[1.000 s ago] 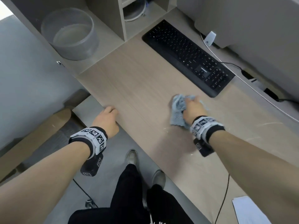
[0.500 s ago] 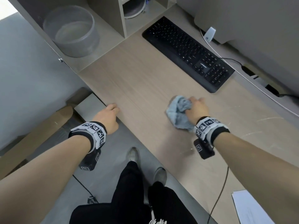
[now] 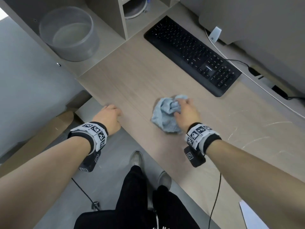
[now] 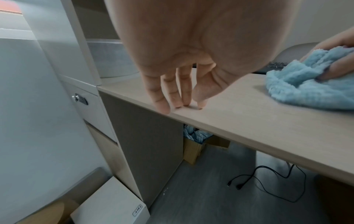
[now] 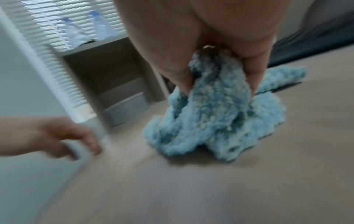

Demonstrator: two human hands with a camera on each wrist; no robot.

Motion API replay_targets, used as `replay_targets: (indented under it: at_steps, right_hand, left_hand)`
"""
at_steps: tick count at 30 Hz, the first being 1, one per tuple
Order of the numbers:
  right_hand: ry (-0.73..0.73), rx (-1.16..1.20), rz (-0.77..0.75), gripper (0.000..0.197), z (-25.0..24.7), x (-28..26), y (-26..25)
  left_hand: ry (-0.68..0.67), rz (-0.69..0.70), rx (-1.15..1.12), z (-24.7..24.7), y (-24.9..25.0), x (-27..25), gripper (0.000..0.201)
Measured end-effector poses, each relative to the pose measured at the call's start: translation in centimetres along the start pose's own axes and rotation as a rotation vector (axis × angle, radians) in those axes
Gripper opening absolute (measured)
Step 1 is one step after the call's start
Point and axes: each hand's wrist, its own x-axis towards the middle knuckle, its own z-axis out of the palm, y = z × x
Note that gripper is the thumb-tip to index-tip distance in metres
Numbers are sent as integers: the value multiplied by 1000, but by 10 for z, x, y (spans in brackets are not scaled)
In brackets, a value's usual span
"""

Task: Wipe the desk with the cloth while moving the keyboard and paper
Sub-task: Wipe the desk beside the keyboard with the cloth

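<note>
My right hand (image 3: 185, 111) has fingers curled into the bunched cloth (image 3: 165, 116), mid-desk (image 3: 132, 83), near the keyboard (image 3: 191, 55). Cloth's soft, light; grab the wad's top. Left hand (image 3: 109, 118): fingers relaxed, tips on desk edge, holding nothing. Paper (image 3: 250, 215) sits at the near right.

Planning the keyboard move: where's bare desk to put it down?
Free: the wood between the keyboard, the left hand at the front edge and the cloth gripped by the right hand; also the scuffed stretch right of the cloth, up to the paper. Crowded: the back edge, with cables.
</note>
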Motion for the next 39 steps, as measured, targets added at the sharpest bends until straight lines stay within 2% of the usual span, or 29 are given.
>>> replay_targets:
  at_steps: [1,2,4,7,11,13,15,17,19,21,23,26,28,31,34,36,38,39]
  right_hand:
    - [82,4,87,51,-16,12,16]
    - [94,-10,159,57,-28,21,29]
    - [-24,-105,230,75,-36,31,36]
    - [-179,-290,136,93,-6,24,4]
    - [-270,-390,-174,80,50,10,-56]
    - [-280,-373,-239,80,49,14,-56]
    - [-201,-343,-141,80,29,32,-34]
    - [-142,-295,40,81,5,48,-4]
    - [-122,-250,190,82,-10,61,4]
    - [-148,-259,159,82,-4,61,-11]
    - [-204,-278,-1,81,13,48,-27]
    - [-226,-248,-89,78,25,15,-20]
    - [-98,-210,8,68,16,-4,13]
    - [51,-148,261,56,-12,-28,77]
    - [145,-70,526,46,-48,-39,143]
    - [156,-40,674,42,-67,-37,166]
    - [94,-54,678,48,-72,-32,157]
    - [59,-54,602,51,-70,-28,143]
  left_hand:
    - [-7,-3,5,-5,1,5,49]
    - [-4,-1,10,-10,2,10,49]
    - [27,12,8,-22,5,23,51]
    - [55,48,5,-35,8,40,61]
    - [32,59,-1,-44,5,59,71]
    - [21,75,1,-51,2,68,72]
    - [23,105,9,-62,0,80,70]
    - [23,123,14,-66,3,84,69]
    - [12,160,22,-68,8,91,68]
    - [-2,197,30,-67,19,97,68]
    - [-12,228,46,-65,33,103,67]
    - [-18,268,85,-62,55,110,65]
    - [-15,309,104,-59,74,115,63]
    - [-22,361,141,-51,108,115,58]
    - [-61,390,175,-43,141,110,59]
    - [-77,423,190,-36,164,108,60]
    - [-88,445,196,-31,184,107,63]
    - [-94,449,203,-28,193,107,65]
